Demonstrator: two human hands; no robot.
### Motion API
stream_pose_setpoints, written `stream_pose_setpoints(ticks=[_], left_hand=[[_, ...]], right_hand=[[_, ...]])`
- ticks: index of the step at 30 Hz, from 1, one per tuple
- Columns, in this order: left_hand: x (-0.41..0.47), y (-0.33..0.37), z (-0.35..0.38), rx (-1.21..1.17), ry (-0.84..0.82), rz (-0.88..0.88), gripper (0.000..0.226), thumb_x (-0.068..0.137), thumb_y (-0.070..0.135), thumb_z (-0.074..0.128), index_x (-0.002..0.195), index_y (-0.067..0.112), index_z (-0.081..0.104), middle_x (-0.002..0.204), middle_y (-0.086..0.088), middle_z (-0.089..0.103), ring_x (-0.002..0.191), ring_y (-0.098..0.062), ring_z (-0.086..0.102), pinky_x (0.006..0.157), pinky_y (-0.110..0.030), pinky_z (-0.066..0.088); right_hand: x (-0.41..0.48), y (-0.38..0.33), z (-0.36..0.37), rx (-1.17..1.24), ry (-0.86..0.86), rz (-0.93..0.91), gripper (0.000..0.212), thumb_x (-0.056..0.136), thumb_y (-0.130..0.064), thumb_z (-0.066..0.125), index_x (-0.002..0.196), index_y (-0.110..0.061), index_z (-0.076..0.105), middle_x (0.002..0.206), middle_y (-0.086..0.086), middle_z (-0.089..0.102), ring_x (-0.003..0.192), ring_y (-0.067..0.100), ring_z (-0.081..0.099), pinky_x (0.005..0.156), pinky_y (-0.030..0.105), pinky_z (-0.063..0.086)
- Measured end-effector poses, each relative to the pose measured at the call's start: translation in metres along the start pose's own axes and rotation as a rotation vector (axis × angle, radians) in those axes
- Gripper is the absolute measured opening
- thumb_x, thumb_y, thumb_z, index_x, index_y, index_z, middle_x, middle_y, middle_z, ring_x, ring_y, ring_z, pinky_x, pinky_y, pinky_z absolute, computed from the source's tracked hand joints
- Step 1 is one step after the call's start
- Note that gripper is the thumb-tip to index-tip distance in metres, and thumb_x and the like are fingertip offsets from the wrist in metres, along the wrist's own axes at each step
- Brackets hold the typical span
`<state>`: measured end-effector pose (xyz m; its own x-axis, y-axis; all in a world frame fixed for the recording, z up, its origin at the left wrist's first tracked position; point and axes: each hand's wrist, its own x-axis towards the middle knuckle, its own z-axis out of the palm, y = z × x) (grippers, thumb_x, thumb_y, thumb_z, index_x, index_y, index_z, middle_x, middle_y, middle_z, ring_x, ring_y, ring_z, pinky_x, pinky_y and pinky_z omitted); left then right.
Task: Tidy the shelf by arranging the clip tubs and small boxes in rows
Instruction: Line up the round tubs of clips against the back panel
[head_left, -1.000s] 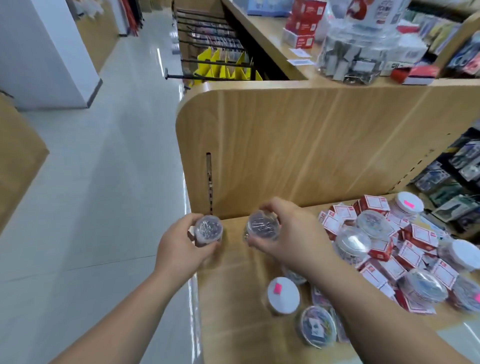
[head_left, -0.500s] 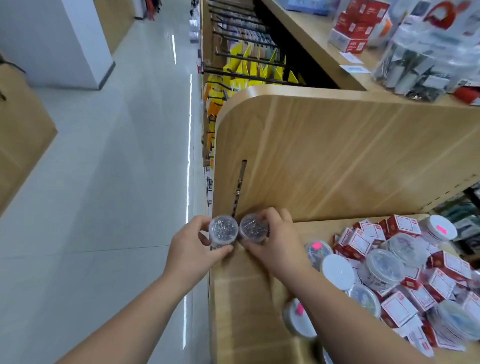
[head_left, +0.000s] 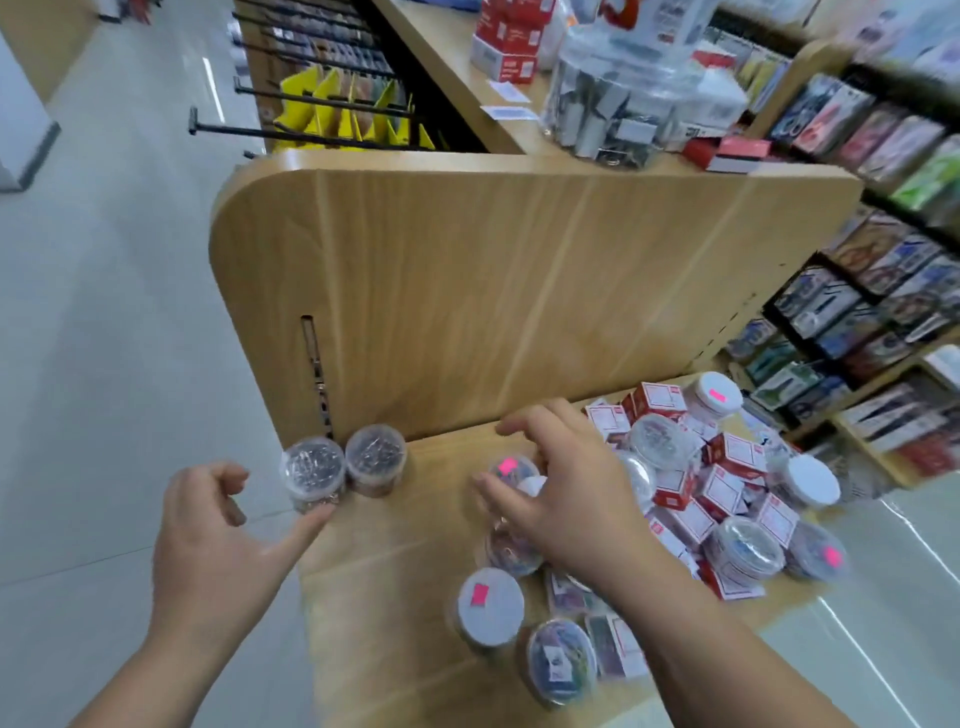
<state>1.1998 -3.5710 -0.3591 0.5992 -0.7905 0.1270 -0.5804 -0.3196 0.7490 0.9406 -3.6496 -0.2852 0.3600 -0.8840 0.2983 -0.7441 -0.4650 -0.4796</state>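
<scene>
- Right hand: covers most of a pink-stickered clip tub.
- Box labels: print too small to read.
- Upper-shelf goods: motion-blurred, contents unclear.
- Both forearms: cut off by the bottom edge.

- Left hand has let go of the left tub; fingers now loosely curled, thumb tip just beside its base.
- Right hand has released the right tub and moved over to the heap, fingers spread above a pink-stickered tub.
- Both released tubs stand touching at the shelf's back-left corner.
</scene>
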Motion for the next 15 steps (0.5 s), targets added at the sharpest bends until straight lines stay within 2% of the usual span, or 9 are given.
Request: stream_pose_setpoints(ticks=[3, 6, 8, 9, 11, 13, 15], left_hand=[[-0.018, 0.03, 0.005, -0.022, -0.024, 0.212, 0.054, 0.061, 0.041, 0.088, 0.09, 0.021, 0.048, 0.084, 0.008, 0.044, 0.074, -0.009, 0.044, 0.061, -0.026, 0.036], [-0.029, 0.07, 0.031, -0.07, -0.164, 0.425, 0.039, 0.065, 0.052, 0.074, 0.088, 0.028, 0.052, 0.085, 0.018, 0.048, 0.083, 0.002, 0.047, 0.069, -0.011, 0.036], [-0.034, 0.1, 0.053, -0.047, -0.267, 0.505, 0.04, 0.066, 0.057, 0.067, 0.094, 0.031, 0.055, 0.088, 0.02, 0.051, 0.084, 0.001, 0.049, 0.074, -0.013, 0.039], [-0.037, 0.114, 0.065, -0.021, -0.315, 0.539, 0.041, 0.067, 0.058, 0.067, 0.097, 0.033, 0.054, 0.091, 0.019, 0.052, 0.086, -0.001, 0.049, 0.077, -0.019, 0.042], [-0.044, 0.141, 0.086, 0.038, -0.382, 0.603, 0.045, 0.068, 0.061, 0.066, 0.103, 0.034, 0.056, 0.098, 0.016, 0.056, 0.093, -0.008, 0.051, 0.083, -0.023, 0.038], [-0.051, 0.163, 0.106, 0.123, -0.431, 0.632, 0.057, 0.068, 0.066, 0.066, 0.112, 0.031, 0.058, 0.108, 0.014, 0.059, 0.103, -0.011, 0.049, 0.088, -0.02, 0.033], [-0.057, 0.179, 0.122, 0.211, -0.478, 0.626, 0.063, 0.068, 0.069, 0.065, 0.119, 0.032, 0.056, 0.116, 0.013, 0.058, 0.111, -0.013, 0.047, 0.095, -0.026, 0.036]], right_hand=[[-0.018, 0.044, -0.036, -0.124, 0.064, 0.051, 0.036, 0.072, -0.045, 0.078, 0.097, -0.023, 0.063, 0.095, -0.007, 0.059, 0.093, 0.014, 0.052, 0.081, 0.025, 0.038], [-0.028, 0.086, -0.06, -0.16, 0.055, 0.125, 0.034, 0.073, -0.031, 0.078, 0.103, -0.022, 0.066, 0.104, -0.004, 0.062, 0.101, 0.019, 0.054, 0.086, 0.025, 0.034], [-0.029, 0.111, -0.072, -0.152, -0.007, 0.154, 0.043, 0.071, -0.028, 0.075, 0.113, -0.026, 0.064, 0.115, -0.005, 0.06, 0.109, 0.021, 0.053, 0.093, 0.029, 0.037], [-0.029, 0.121, -0.076, -0.163, -0.049, 0.152, 0.049, 0.07, -0.029, 0.073, 0.117, -0.027, 0.062, 0.121, -0.005, 0.058, 0.112, 0.022, 0.052, 0.096, 0.031, 0.037], [-0.026, 0.137, -0.084, -0.175, -0.135, 0.15, 0.057, 0.07, -0.028, 0.073, 0.125, -0.03, 0.058, 0.129, -0.005, 0.053, 0.118, 0.023, 0.048, 0.1, 0.035, 0.037], [-0.022, 0.149, -0.089, -0.161, -0.19, 0.134, 0.059, 0.073, -0.026, 0.075, 0.128, -0.03, 0.056, 0.132, -0.005, 0.051, 0.121, 0.022, 0.045, 0.1, 0.033, 0.036], [-0.018, 0.157, -0.089, -0.14, -0.206, 0.099, 0.055, 0.076, -0.027, 0.074, 0.128, -0.03, 0.056, 0.131, -0.006, 0.052, 0.119, 0.019, 0.047, 0.095, 0.027, 0.036]])
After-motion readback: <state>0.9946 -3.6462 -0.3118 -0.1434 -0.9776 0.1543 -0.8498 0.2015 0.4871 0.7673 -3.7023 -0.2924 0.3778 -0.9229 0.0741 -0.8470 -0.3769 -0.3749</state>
